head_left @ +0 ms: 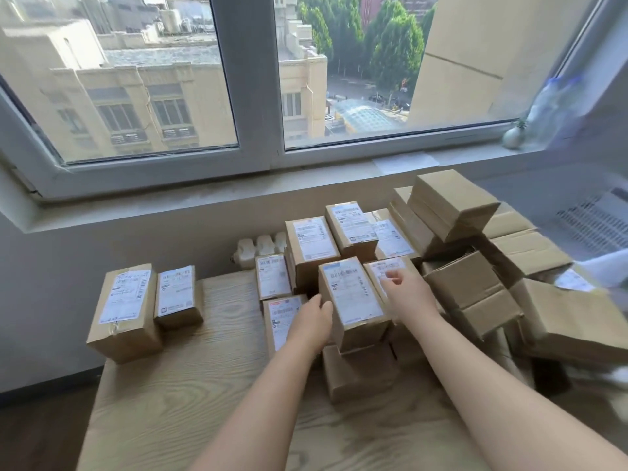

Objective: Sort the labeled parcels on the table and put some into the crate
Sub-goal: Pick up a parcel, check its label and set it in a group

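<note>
— Left hand [314,316]: what is held?
— A labelled parcel [351,297] at centre frame is gripped by its left edge, thumb on top. It is stacked on plain boxes [360,372] on the wooden table [190,385].
— And the right hand [407,290]?
— It is seen at the parcel's right side; its grip cannot be told. Two other parcels [125,300] are stood at left.

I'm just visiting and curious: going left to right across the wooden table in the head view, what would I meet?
Large labelled brown cardboard parcel → smaller labelled brown parcel → left hand → labelled brown parcel between the hands → right hand → tumbled plain cardboard boxes.
</note>
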`<act>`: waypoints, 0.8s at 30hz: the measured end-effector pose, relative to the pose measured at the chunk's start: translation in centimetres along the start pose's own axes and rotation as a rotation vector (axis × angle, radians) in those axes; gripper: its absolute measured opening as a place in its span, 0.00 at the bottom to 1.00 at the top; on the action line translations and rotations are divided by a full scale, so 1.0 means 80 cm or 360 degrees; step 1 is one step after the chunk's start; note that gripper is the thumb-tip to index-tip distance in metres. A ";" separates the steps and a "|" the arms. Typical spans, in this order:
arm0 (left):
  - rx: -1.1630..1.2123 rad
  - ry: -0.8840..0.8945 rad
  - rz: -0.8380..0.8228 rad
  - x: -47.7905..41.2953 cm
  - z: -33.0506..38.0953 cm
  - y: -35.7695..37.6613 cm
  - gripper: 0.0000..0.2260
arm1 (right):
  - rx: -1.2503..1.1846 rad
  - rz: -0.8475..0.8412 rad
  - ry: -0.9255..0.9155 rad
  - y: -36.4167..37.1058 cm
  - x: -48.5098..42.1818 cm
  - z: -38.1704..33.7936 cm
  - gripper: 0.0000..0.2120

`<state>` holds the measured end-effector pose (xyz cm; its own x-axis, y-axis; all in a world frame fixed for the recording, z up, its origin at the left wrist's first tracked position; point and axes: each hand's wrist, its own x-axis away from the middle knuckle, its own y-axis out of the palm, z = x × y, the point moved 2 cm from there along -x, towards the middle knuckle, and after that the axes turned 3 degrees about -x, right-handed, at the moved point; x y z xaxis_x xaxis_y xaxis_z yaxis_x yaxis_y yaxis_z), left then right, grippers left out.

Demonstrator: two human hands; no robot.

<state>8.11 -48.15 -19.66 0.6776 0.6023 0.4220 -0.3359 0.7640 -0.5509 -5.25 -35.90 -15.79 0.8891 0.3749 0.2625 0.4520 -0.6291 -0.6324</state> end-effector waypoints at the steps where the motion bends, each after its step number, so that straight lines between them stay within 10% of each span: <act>1: 0.0046 -0.0041 -0.0019 0.000 0.002 0.010 0.21 | 0.0049 -0.0023 0.0003 -0.001 -0.003 0.006 0.16; 13: 0.0422 -0.0348 -0.0009 0.009 0.007 0.034 0.22 | 0.0111 -0.0169 -0.0187 0.016 0.007 0.017 0.12; 24: 0.1172 -0.0308 0.0168 0.054 -0.007 -0.023 0.16 | -0.0969 -0.0439 -0.0056 0.046 0.057 -0.017 0.14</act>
<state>12.05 -47.07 -17.20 0.5141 0.6585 0.5497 -0.7873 0.6166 -0.0024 0.59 -37.43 -15.97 0.7368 0.5928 0.3251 0.6318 -0.7749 -0.0188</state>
